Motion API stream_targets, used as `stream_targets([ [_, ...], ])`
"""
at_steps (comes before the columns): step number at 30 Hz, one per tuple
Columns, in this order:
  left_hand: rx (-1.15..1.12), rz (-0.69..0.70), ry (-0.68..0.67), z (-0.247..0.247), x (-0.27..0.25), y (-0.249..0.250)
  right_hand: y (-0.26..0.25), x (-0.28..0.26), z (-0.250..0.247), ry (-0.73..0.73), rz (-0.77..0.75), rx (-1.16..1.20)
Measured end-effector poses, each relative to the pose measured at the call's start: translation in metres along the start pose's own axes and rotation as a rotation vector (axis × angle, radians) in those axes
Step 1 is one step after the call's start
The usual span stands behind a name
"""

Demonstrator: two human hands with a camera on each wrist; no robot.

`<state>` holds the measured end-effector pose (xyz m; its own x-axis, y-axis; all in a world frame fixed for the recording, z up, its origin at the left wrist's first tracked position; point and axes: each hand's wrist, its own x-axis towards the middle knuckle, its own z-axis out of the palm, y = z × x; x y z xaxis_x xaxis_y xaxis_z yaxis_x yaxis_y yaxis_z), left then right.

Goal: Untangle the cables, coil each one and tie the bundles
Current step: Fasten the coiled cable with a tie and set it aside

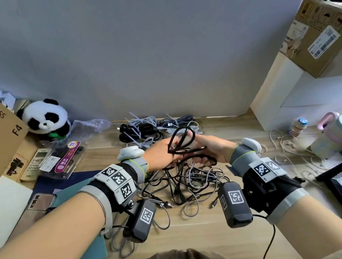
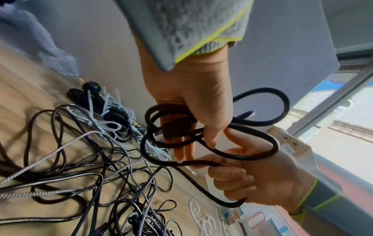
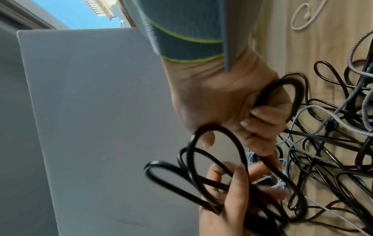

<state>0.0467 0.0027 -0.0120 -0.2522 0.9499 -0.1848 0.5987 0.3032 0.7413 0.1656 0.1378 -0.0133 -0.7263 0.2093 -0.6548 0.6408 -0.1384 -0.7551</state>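
Coiling a black cable (image 1: 180,141) above the table's (image 1: 198,218) middle, I keep my left hand (image 1: 160,152) clamped on the finished loops so they cannot spring apart, while my right hand (image 1: 209,148) grips the loose run, feeding it from the tangle (image 1: 185,183) below. Tied bundles (image 1: 154,127) sit at the far edge.

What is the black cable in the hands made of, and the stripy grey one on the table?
The black cable looks like smooth rubber or plastic: it is glossy and bends in soft loops. The stripy grey cable looks wrapped in woven fabric, from its fine braided pattern and dull finish. What is inside either cannot be seen.
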Motion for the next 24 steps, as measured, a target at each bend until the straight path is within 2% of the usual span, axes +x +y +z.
stream_targets([
  [3,-0.325,-0.086,-0.001,-0.004,-0.003,0.000,-0.002,0.001,-0.004,0.314,-0.125,0.059],
  [5,-0.428,-0.155,0.014,-0.007,-0.004,-0.006,-0.003,0.002,-0.006,0.392,-0.256,0.181],
  [7,-0.466,-0.154,0.033,-0.008,-0.002,-0.013,-0.005,0.001,-0.005,0.371,-0.370,0.368],
  [10,-0.351,-0.070,0.108,-0.007,0.001,-0.014,-0.013,-0.002,0.003,0.235,-0.448,0.603],
  [12,-0.354,-0.049,0.132,-0.006,0.002,-0.009,-0.021,-0.004,0.008,0.165,-0.480,0.660],
  [17,-0.213,-0.159,0.194,-0.009,0.009,-0.007,-0.029,-0.008,0.015,0.029,-0.574,0.691],
  [20,-0.178,-0.174,0.184,-0.014,0.012,-0.005,-0.032,-0.009,0.017,0.026,-0.618,0.738],
  [22,-0.247,-0.133,0.181,-0.017,0.011,-0.003,-0.029,-0.003,0.013,0.094,-0.599,0.741],
  [24,-0.375,-0.114,0.209,-0.019,0.007,-0.002,-0.017,0.004,0.009,0.170,-0.492,0.562],
])
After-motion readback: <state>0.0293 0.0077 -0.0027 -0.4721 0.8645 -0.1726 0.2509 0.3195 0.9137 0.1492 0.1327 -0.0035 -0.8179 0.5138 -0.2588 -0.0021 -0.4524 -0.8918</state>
